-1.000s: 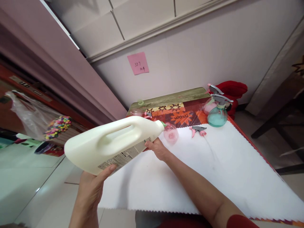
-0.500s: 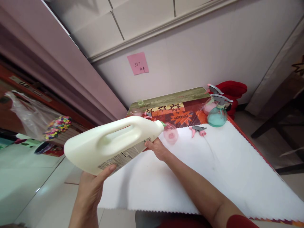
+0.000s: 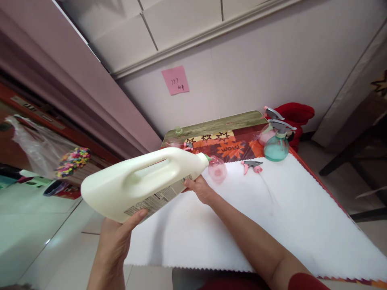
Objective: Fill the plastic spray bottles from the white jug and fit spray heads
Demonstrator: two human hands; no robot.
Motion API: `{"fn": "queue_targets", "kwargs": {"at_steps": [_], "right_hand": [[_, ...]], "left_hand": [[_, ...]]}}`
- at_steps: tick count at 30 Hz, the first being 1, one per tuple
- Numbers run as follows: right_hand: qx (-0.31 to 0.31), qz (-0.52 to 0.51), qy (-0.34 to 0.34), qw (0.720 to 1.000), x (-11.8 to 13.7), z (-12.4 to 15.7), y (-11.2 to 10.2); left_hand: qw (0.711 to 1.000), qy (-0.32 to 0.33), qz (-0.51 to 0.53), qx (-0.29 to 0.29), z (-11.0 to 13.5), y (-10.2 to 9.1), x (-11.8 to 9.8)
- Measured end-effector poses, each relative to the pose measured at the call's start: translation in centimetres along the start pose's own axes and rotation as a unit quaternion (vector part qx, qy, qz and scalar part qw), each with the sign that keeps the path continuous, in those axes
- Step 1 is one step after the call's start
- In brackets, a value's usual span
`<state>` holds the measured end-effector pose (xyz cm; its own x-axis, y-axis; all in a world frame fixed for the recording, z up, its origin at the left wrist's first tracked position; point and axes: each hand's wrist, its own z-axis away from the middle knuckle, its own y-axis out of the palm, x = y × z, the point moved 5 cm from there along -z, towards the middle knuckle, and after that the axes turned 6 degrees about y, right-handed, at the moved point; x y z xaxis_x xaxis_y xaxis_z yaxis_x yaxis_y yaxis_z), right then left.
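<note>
With both hands partly closed around the cream jug (image 3: 151, 187), we hold it tilted above the white surface (image 3: 196, 237), left hand (image 3: 119, 233) near its base, right hand (image 3: 198, 189) near its neck. Its green spout (image 3: 208, 158) is at the pink bottle's (image 3: 217, 174) mouth; a detached spray head (image 3: 252, 165) lies nearby.

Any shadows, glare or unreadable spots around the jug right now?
Head view: a soft grey shadow crosses the cloth below the jug; head view: a small bright glint on the floor, lower left; head view: most fine print on the jug's label is unreadable.
</note>
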<state>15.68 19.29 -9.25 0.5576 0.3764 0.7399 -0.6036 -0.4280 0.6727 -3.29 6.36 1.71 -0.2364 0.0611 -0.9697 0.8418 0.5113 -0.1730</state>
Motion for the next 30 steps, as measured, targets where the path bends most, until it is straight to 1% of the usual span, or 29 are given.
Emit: {"fn": "queue_targets", "kwargs": {"at_steps": [10, 24, 30], "right_hand": [[0.003, -0.004, 0.002, 1.0, -0.04, 0.02, -0.01], [0.002, -0.002, 0.003, 1.0, -0.19, -0.07, 0.03], [0.004, -0.008, 0.003, 1.0, -0.28, -0.1, 0.07]], "left_hand": [[1.0, 0.002, 0.003, 0.002, 0.14, 0.4, -0.49], [1.0, -0.001, -0.004, -0.002, 0.16, 0.07, -0.33], [1.0, 0.001, -0.01, 0.0, 0.28, 0.31, -0.71]]}}
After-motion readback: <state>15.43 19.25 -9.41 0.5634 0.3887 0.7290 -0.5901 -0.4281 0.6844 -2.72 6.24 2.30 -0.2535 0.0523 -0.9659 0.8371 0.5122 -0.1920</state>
